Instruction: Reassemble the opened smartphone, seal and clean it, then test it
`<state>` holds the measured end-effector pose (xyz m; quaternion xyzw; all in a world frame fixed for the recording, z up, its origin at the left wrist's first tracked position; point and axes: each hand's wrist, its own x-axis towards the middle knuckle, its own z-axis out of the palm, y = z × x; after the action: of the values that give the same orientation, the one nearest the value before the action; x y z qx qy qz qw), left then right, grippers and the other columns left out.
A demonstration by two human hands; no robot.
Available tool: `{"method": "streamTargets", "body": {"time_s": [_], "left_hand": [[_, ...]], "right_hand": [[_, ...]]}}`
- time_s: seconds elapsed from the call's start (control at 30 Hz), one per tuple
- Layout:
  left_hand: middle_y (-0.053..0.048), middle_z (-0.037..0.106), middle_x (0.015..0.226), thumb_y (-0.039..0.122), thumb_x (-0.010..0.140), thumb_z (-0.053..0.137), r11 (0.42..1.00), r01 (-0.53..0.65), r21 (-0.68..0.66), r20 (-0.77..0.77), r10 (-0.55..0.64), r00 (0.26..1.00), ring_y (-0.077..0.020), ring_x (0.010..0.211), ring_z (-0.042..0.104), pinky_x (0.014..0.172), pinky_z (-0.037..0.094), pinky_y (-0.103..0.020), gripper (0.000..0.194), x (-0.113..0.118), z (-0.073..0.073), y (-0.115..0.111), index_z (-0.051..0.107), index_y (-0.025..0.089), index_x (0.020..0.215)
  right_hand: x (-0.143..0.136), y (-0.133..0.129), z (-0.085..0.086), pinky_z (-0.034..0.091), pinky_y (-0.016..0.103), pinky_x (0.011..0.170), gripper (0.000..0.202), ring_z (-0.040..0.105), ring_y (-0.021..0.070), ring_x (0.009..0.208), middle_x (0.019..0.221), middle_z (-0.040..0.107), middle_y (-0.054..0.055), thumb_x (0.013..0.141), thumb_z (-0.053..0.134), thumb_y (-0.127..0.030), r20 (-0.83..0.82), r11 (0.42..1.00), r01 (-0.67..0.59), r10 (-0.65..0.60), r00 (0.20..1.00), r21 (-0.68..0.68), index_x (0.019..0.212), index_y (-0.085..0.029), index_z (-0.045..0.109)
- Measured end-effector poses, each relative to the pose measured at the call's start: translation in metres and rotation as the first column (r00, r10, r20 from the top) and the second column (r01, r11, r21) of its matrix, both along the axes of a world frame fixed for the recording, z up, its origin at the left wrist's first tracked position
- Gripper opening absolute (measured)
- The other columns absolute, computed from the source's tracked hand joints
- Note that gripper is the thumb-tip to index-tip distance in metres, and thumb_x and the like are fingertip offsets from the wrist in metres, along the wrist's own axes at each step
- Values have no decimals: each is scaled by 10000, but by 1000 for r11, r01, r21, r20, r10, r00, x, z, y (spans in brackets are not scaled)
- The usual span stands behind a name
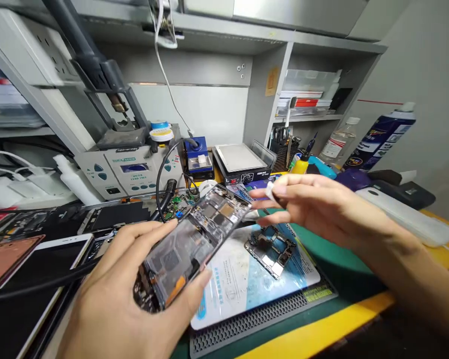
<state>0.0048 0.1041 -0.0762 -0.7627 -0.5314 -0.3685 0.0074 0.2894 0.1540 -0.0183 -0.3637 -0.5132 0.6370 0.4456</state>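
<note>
An opened phone frame [190, 244], its inside facing up, lies tilted in my left hand [130, 294], with the fingers along one edge and the thumb along the other. Just beyond its upper right end is my right hand [314, 204]. Thumb and index finger there pinch a small white piece [270, 191], too small to make out fully. Below the right hand a loose phone circuit board [271, 249] rests on a blue and white printed sheet [232, 294] over a grey perforated mat.
A soldering station [132, 172] and a hot plate [241, 162] stand at the back. Phones with dark screens [41, 284] lie at the left, crossed by a black cable. At the right are a spray can [381, 134], a clear bottle [340, 142] and a white device [404, 214].
</note>
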Motion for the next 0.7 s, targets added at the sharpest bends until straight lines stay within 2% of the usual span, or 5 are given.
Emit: {"method": "streamTargets", "body": {"time_s": [0.13,0.27,0.47,0.6,0.7], "left_hand": [[-77,594,1181,484,820,699,999,-40,27,-17,40,999,-250,1049,643,892,546,-370,501,13,11,4,595,213,1228],[-98,610,1157,562,761,720,993,-99,66,13,99,995,-270,1044,646,920,541,-390,607,33,21,0,645,160,1210],[-104,626,1194,631,777,698,971,-2,-240,264,67,962,-267,990,658,871,553,-416,703,44,37,-12,588,200,1322],[-87,688,1058,557,825,712,837,282,-469,668,127,733,-189,852,658,736,552,-303,693,47,51,-7,519,144,1347],[-102,717,964,433,880,689,608,572,-551,755,71,652,-171,825,657,670,536,-254,498,50,56,2,608,85,1226]], "right_hand": [[-24,-5,-1,617,451,860,107,708,199,865,854,702,61,858,733,-197,-113,983,-138,125,986,-117,799,-118,694],[-39,0,-5,637,384,762,123,684,166,767,854,700,64,851,706,-201,-107,993,-60,50,993,-101,762,-122,675],[-26,18,-4,609,301,598,94,671,168,695,818,703,82,794,716,-197,-10,997,-27,26,1000,-70,758,-122,674],[-13,21,1,575,291,557,145,629,147,621,762,694,57,736,782,-236,88,991,-128,132,987,-41,738,-125,688],[-10,17,3,512,229,543,154,596,114,638,774,688,33,732,795,-255,135,985,-172,170,976,5,723,-127,708]]}}
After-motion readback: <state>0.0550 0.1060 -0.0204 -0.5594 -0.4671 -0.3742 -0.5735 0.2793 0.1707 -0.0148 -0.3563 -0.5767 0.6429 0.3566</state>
